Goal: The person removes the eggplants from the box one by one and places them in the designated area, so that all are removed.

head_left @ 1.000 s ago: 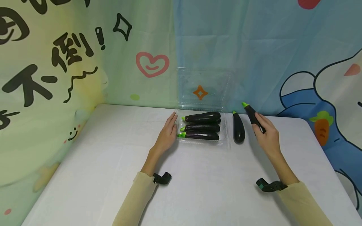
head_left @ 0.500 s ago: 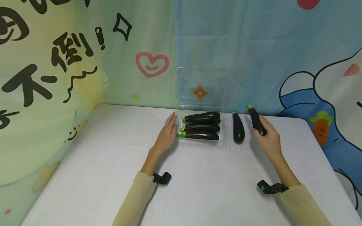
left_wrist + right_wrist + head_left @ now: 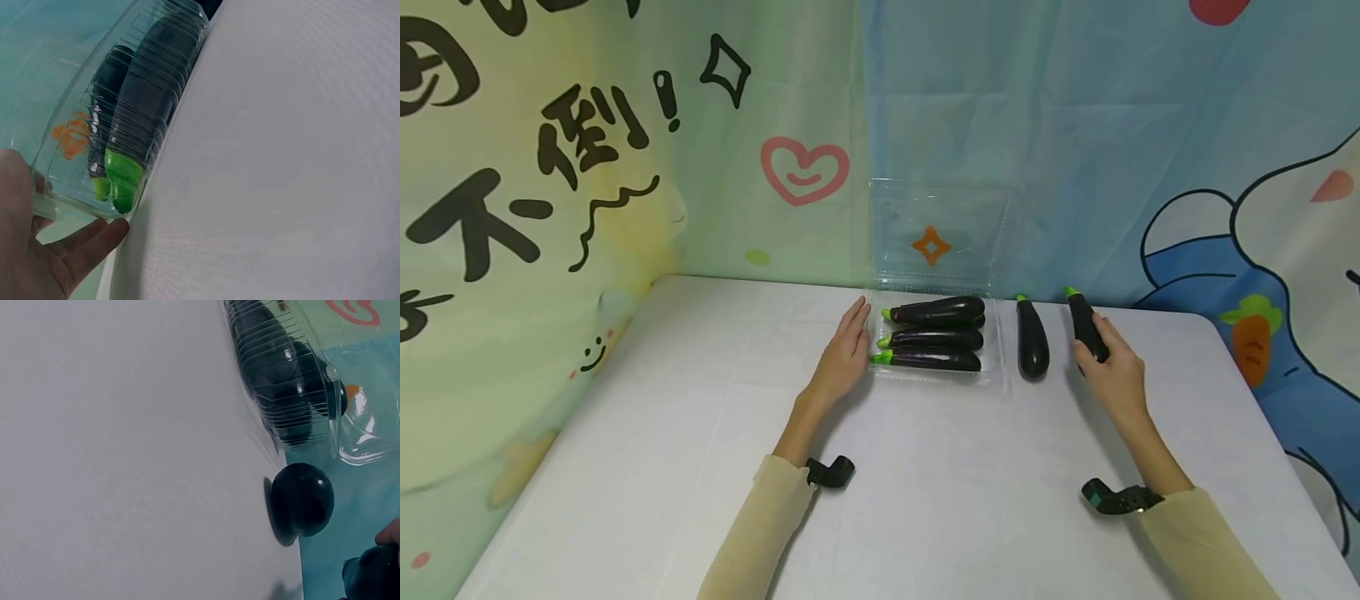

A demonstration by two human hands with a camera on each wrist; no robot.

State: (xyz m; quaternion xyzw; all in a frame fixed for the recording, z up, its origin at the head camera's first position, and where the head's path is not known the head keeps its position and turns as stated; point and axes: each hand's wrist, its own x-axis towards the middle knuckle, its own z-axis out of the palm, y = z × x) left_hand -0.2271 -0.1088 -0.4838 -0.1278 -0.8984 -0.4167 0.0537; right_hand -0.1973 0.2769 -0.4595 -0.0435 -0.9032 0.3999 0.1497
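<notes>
Several glossy dark eggplants (image 3: 934,337) with green stem ends lie crosswise in a clear plastic clamshell box (image 3: 994,354). At the box's left side rests my left hand (image 3: 844,354), its fingers extended along the wall; the left wrist view shows fingertips (image 3: 103,240) by the box corner. My right hand (image 3: 1114,367) grips another eggplant (image 3: 1084,321) by its thick end, stem pointing away. In the right wrist view only part of that eggplant (image 3: 375,575) and a bit of a finger appear. Between box and right hand, one eggplant (image 3: 1033,342) lies on the table.
The box's clear lid (image 3: 940,200) stands raised at the back, against the printed backdrop (image 3: 1075,125). A white cloth covers the table (image 3: 940,483), whose far edge meets the backdrop just behind the box.
My right hand has shifted slightly right, and the eggplant in it has moved right and nearer, now pointing more straight away. My left hand and the box have stayed put.
</notes>
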